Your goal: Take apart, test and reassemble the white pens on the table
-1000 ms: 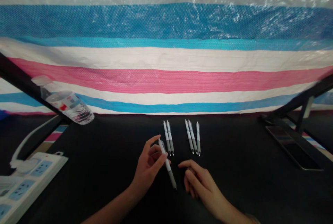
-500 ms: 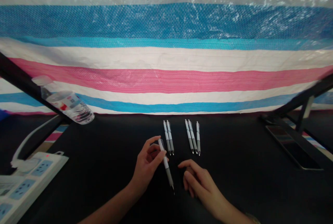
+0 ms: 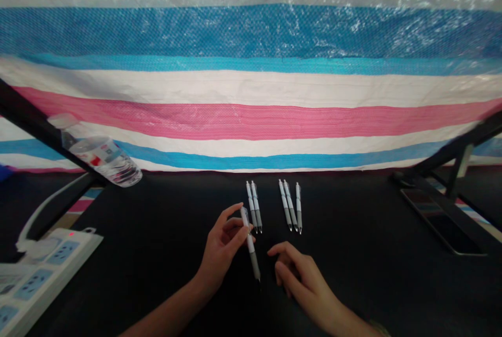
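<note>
Between the thumb and fingers of my left hand (image 3: 223, 245) is a white pen (image 3: 250, 237) with a grey grip, slanting so that its tip points down and toward me. My index finger reaches to the pen's top end. To the right of the pen, apart from it, my right hand (image 3: 300, 274) hovers low with the index finger extended and the other fingers loosely curled, nothing visible in it. Beyond the hands, two similar pens (image 3: 254, 206) lie side by side. Further right lie another pair of pens (image 3: 288, 204) and a single pen (image 3: 299, 207), all tips toward me.
The black tabletop (image 3: 157, 248) carries a white power strip (image 3: 50, 264) at the left and a smartphone (image 3: 441, 222) at the right. A plastic water bottle (image 3: 105, 159) leans by a black bar at the back left. A striped sheet (image 3: 251, 123) hangs behind.
The pen in my left hand has turned slightly more upright, its tip shifting a little left. My right hand has barely moved, and the lying pens are unchanged.
</note>
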Demonstrator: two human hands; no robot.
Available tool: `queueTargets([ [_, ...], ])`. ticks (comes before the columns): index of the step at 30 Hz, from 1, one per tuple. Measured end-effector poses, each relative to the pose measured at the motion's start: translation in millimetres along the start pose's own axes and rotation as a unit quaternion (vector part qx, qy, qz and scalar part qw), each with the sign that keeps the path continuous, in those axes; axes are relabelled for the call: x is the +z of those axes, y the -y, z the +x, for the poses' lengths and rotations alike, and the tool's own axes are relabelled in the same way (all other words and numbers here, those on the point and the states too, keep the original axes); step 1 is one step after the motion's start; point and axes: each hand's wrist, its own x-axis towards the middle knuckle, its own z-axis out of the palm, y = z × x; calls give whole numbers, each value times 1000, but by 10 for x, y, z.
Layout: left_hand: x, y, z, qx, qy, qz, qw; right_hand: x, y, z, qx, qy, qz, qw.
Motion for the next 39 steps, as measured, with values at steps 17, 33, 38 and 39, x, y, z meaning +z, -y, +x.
queueTargets([
  [17,10,-17,-14,-15,1,-7,1000,0,14,27,-1,8,-39,999],
  [33,35,-222,222,-3,10,35,999,-7,-11,22,-1,7,-46,999],
  [38,-60,-265,664,66,4,148,987,-3,-31,24,-1,-1,-58,998],
  [39,-76,-256,750,80,-5,171,982,-3,-30,26,1,-2,-56,998],
])
